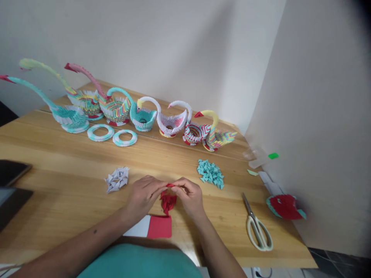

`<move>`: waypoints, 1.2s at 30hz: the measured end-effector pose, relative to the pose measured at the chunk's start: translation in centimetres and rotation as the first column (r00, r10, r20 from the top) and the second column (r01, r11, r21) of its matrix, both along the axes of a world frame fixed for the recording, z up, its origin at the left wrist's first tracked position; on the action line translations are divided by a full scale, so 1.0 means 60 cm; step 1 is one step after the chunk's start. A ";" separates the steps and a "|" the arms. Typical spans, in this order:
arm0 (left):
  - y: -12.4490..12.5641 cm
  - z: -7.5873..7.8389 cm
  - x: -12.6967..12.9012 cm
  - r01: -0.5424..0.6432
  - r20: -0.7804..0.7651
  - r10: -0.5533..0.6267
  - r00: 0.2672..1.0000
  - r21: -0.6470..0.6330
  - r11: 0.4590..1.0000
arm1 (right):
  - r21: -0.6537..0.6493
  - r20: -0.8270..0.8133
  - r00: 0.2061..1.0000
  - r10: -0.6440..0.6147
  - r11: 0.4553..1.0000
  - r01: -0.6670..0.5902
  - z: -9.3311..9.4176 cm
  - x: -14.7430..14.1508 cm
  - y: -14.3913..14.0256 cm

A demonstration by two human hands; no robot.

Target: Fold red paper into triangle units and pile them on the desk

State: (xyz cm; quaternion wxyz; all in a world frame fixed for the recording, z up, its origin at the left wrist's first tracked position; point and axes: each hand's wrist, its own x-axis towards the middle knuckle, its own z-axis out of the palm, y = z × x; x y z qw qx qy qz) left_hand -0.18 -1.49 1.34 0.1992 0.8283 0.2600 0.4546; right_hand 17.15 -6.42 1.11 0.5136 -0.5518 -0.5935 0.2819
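The small red piece (pixel 170 185) pinched between both hands is mostly hidden by fingertips, so its fold cannot be made out; only a thin red edge shows between them. The left hand (pixel 144 195) has thumb and forefinger closed together on that piece from the left, and the right hand (pixel 189 195) has its fingers curled and clamped on it from the right, both held just above the table (pixel 72 208) near its front edge. Directly under the hands lies a red pile (pixel 168 202) of folded paper bits, partly covered by the hands. Just nearer the person is a flat red sheet (pixel 159 227) lying on a white sheet (pixel 139 230) whose lower part is cut off by the left forearm. Left of the hands sits a loose grey pile (pixel 117 178) of pointed folded units; right and farther back, a teal pile (pixel 211 173) of small triangles. Scissors (pixel 256 226) with cream handles lie closed to the right on the wood. A row of modular paper swans (pixel 171 122) with ridged, scaly bodies and curved necks stands along the back, with two flat rings (pixel 112 135) before them. At the table's right edge lies a red and teal fan-shaped piece (pixel 285 207), blurred. Dark objects (pixel 11 185) at the left are cut off by the frame.
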 end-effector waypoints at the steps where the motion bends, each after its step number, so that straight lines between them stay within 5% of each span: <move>1: 0.000 0.000 0.000 0.002 0.000 -0.002 1.000 0.003 1.000 | 0.016 0.021 1.000 -0.003 1.000 0.003 0.001 0.000 0.000; 10: 0.002 0.000 -0.004 0.066 -0.010 -0.066 0.998 0.015 0.998 | 0.257 0.211 0.978 0.002 0.965 -0.057 0.011 -0.002 -0.001; 26: 0.001 0.000 -0.004 0.113 0.003 -0.113 0.994 -0.101 0.988 | 0.100 0.180 0.984 -0.013 0.995 -0.005 0.004 -0.014 -0.012; 29: -0.001 0.001 -0.004 0.117 0.029 -0.114 0.993 -0.206 0.972 | 0.070 0.146 0.989 -0.001 0.997 -0.010 -0.001 -0.019 -0.013; 32: -0.001 -0.004 0.003 0.133 0.141 -0.068 0.988 -0.526 0.840 | 0.099 0.166 0.986 -0.030 0.995 0.013 -0.004 -0.020 -0.011; 36: 0.001 -0.022 0.015 0.373 0.419 0.026 0.907 -0.833 0.408 | 0.241 0.299 0.951 -0.079 0.970 0.005 -0.004 -0.015 -0.007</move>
